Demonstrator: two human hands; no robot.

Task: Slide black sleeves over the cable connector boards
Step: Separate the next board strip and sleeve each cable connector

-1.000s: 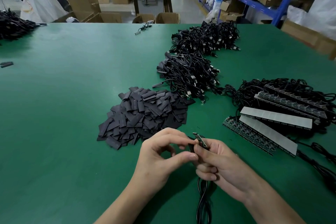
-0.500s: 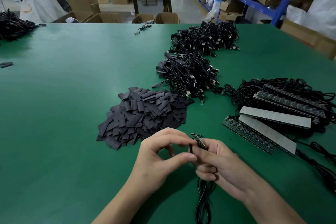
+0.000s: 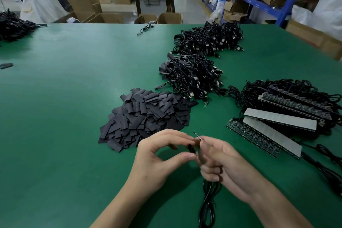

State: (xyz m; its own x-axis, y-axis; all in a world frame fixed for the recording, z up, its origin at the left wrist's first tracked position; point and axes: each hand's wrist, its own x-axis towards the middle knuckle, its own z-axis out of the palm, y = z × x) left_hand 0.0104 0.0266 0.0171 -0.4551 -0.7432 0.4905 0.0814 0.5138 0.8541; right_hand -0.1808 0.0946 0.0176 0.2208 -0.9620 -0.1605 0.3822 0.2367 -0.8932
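Note:
My left hand pinches a black sleeve between thumb and forefinger, low in the middle of the view. My right hand grips a small connector board whose tip sticks up between the two hands. The sleeve sits just below that tip, partly hidden by my fingers. The board's black cable hangs down from my right fist to the green table. A pile of flat black sleeves lies just beyond my left hand.
Heaps of black USB cables run from the table's middle to its far side. Strips of joined boards with cables lie to the right. Another cable heap sits far left. Boxes and blue shelving stand behind the table.
The board has turned edge-on, so only a thin tip shows. The sleeve has come up closer to the tip. Both hands stay where they were.

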